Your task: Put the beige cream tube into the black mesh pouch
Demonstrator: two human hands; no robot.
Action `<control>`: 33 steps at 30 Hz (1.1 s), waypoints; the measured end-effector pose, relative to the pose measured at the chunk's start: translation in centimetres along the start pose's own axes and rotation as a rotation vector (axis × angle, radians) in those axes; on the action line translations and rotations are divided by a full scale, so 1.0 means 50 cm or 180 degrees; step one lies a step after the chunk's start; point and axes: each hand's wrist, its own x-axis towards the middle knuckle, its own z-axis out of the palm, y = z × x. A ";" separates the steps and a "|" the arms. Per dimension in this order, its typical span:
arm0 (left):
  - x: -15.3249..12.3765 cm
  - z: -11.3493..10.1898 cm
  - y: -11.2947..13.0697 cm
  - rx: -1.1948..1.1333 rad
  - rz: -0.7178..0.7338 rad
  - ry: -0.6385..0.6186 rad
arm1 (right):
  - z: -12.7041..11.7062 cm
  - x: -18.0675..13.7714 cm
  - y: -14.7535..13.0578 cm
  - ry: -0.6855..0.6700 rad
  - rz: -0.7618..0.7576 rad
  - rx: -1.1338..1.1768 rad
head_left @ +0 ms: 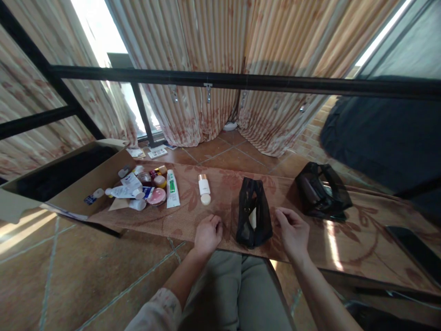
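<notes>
A small black mesh pouch (253, 213) stands upright on the patterned table (361, 230), with something pale inside it. My left hand (207, 234) rests on the table just left of the pouch, its fingers curled in with nothing visible in them. My right hand (292, 230) lies just right of the pouch, fingers loosely bent and apart, holding nothing. Neither hand touches the pouch. A white bottle with a tan cap (204, 185) and a round white lid (206, 199) lie behind my left hand.
A pile of cosmetics sits at the table's left end: a white-green tube (172, 188), a pink round case (156, 196), small jars. A cardboard box (79, 184) lies left of it. A second black mesh bag (322, 191) stands right. A black bar (241, 82) crosses above.
</notes>
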 end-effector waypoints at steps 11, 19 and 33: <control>0.002 0.003 0.001 0.0001 0.0007 0.0033 | 0.014 -0.067 0.100 -0.1118 0.0455 0.0072; 0.007 0.008 0.008 -0.0330 -0.0099 -0.0024 | 0.011 -0.055 0.117 -0.1618 0.0536 -0.0028; 0.016 0.030 0.070 -0.2041 -0.0004 -0.0288 | 0.025 -0.055 0.110 -0.2054 -0.0018 -0.0321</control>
